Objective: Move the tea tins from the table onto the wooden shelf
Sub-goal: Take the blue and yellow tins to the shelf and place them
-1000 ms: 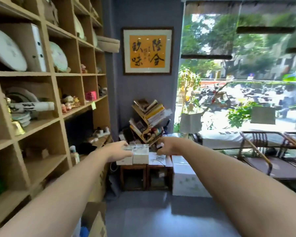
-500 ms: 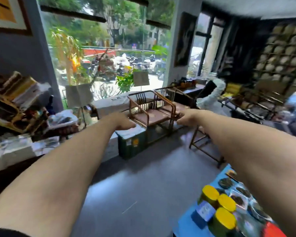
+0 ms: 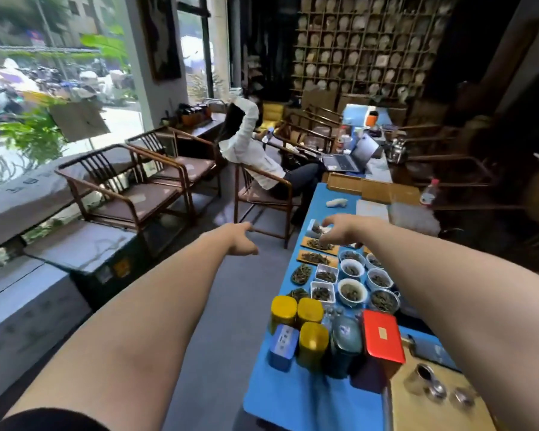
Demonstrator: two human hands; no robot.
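Both hands, left hand (image 3: 241,241) and right hand (image 3: 339,230), hang loose and hold nothing; next they must grasp a tin (image 3: 312,345) near the table (image 3: 293,399) front edge

Both arms stretch forward, bare to near the elbow. I note the left hand (image 3: 241,239) toward 12 o'clock, held in the air, fingers loosely curled, gripping nothing. The right hand (image 3: 343,230) sits toward 1 o'clock, palm down, fingers drooping and relaxed, empty.
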